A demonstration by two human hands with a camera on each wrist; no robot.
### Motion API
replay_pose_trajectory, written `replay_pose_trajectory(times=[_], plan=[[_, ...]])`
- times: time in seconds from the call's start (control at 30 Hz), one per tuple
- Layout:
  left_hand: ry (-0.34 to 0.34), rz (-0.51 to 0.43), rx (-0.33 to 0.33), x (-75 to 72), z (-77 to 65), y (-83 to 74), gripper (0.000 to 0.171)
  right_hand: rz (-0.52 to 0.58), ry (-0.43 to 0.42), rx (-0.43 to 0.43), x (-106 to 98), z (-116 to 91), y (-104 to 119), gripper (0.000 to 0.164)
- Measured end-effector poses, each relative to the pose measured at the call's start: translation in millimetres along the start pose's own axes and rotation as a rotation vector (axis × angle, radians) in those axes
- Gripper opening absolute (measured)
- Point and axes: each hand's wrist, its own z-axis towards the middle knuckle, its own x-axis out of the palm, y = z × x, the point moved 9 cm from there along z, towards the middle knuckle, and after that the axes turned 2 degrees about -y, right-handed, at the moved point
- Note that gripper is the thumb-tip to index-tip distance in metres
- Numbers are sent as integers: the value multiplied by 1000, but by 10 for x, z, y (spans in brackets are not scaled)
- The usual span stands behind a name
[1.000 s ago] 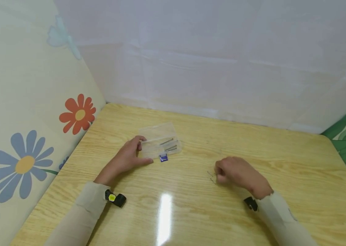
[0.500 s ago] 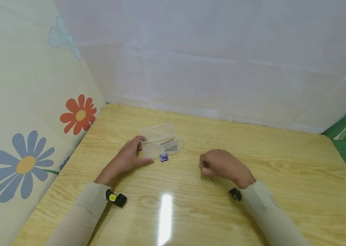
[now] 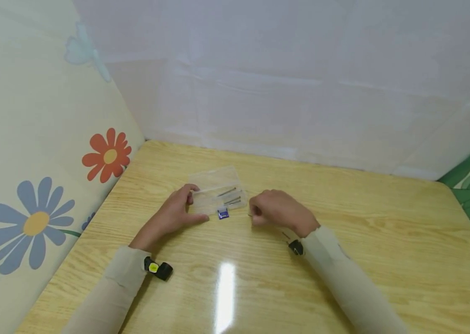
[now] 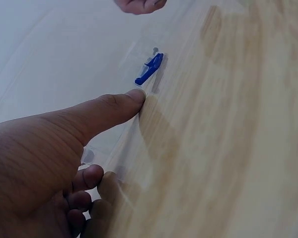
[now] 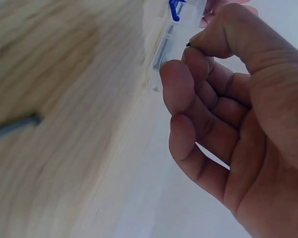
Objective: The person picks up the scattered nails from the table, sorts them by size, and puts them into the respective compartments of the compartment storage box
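Observation:
A clear plastic box [image 3: 207, 200] stands on the table with its lid raised at the back. Several grey nails [image 3: 231, 201] lie inside, toward its right end. My left hand [image 3: 172, 211] holds the box's left end, the thumb along the front edge and the other fingers curled behind. Just right of the box, my right hand [image 3: 278, 209] pinches a thin nail [image 5: 188, 44] between thumb and forefinger; only its dark tip shows in the right wrist view. Another nail [image 3: 286, 235] lies on the table by the right wrist.
A blue tag [image 3: 223, 213] sticks out from the box's front edge. The wooden table [image 3: 185, 287] meets a pale cloth wall [image 3: 260, 93] at the back and a flower-patterned wall [image 3: 5, 139] on the left.
My right hand has picked up one of two nails from the table and moved left, close to the box. My left hand has stayed on the box.

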Motion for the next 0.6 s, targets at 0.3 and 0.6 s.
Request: replay_pose_trajectory(times=[0.3,0.6], plan=[[1,-1,1,6,2,-11,80,17,13,-15,-37,275,79,17],[-10,-5,2,-19,-7,-16,79,37,15,-57,-91,537,256,14]])
